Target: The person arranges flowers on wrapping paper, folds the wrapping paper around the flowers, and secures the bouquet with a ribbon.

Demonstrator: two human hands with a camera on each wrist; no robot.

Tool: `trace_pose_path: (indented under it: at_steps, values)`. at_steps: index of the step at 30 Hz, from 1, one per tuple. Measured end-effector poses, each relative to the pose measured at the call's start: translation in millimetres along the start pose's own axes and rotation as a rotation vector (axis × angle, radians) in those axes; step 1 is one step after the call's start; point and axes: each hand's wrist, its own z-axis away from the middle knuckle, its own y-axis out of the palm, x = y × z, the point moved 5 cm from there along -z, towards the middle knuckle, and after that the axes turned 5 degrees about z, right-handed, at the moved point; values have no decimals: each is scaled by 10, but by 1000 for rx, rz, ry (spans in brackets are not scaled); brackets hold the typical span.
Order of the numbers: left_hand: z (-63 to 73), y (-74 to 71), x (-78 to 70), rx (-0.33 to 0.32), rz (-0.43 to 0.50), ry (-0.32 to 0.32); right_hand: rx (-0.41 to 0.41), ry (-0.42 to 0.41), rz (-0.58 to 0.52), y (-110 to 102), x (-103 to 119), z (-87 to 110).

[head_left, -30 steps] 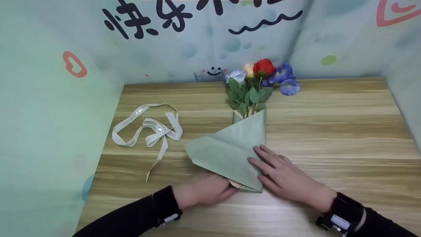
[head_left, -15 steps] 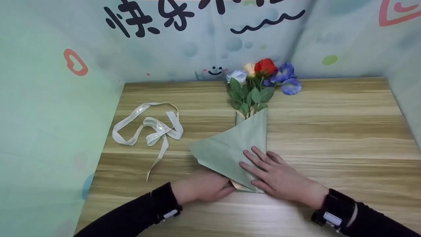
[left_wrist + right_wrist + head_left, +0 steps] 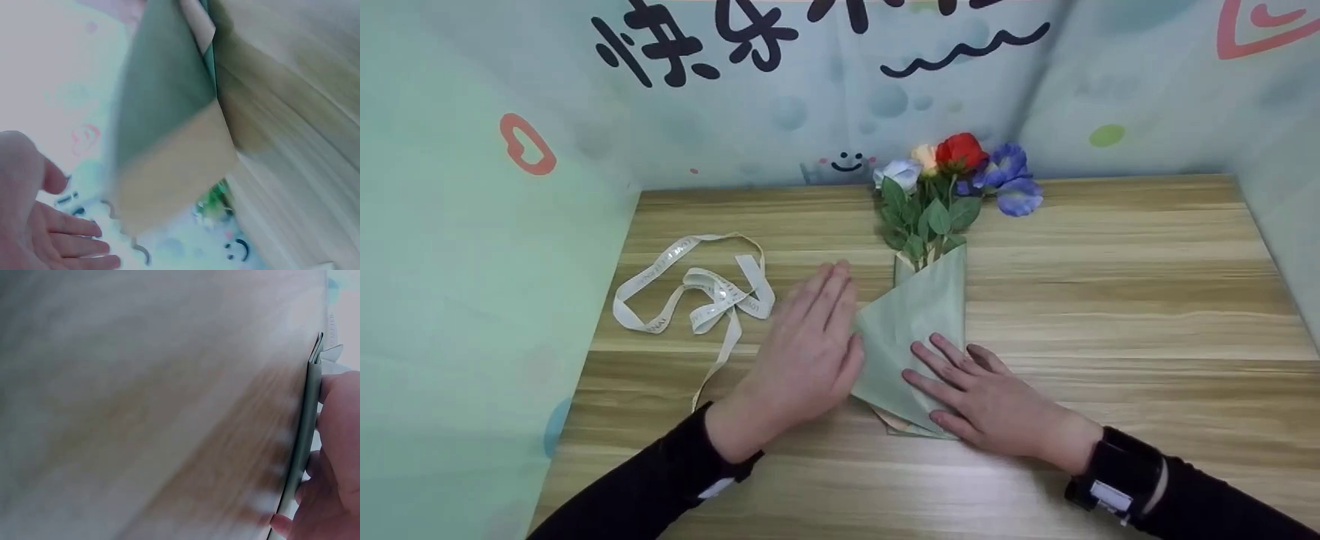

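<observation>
A bouquet lies on the wooden table, its stems wrapped in pale green paper (image 3: 896, 319). Out of the top come a red rose (image 3: 961, 152), a light blue rose (image 3: 900, 174), a cream flower (image 3: 925, 159) and purple-blue petals (image 3: 1020, 193). My right hand (image 3: 997, 405) rests spread over the lower right of the paper, pressing it down. At the left edge of the wrap is my left hand (image 3: 806, 352), fingers straight and together. The left wrist view shows a paper flap (image 3: 169, 118) standing up, tan on its other face, beside that hand.
A white printed ribbon (image 3: 724, 296) lies in loose loops on the table (image 3: 1110, 300), left of the bouquet. A patterned backdrop (image 3: 780, 150) rises behind the table, and side panels stand left and right.
My left hand has come out from under the paper's lower left and moved up along its left edge, straightening its fingers. The left flap reaches less far left. My right hand slid slightly left.
</observation>
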Motion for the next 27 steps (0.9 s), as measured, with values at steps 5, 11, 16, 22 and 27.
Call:
trace_pose_path:
  at_steps: [5,11,16,22,27]
  values:
    - [41,575,-267,372,-4,98,-1,20,-3,19,-6,55]
    - [210,1051,-403,636,-79,98,-10,25,6,51,-14,69]
    - [247,1037,-448,596,-74,132,16,35,-18,34,-41,48]
    - [189,930,-454,365,-37,251,15,21,-28,21,-66,-1]
    - [200,974,-494,358,-110,366,-5,0,-14,-11,-65,-11]
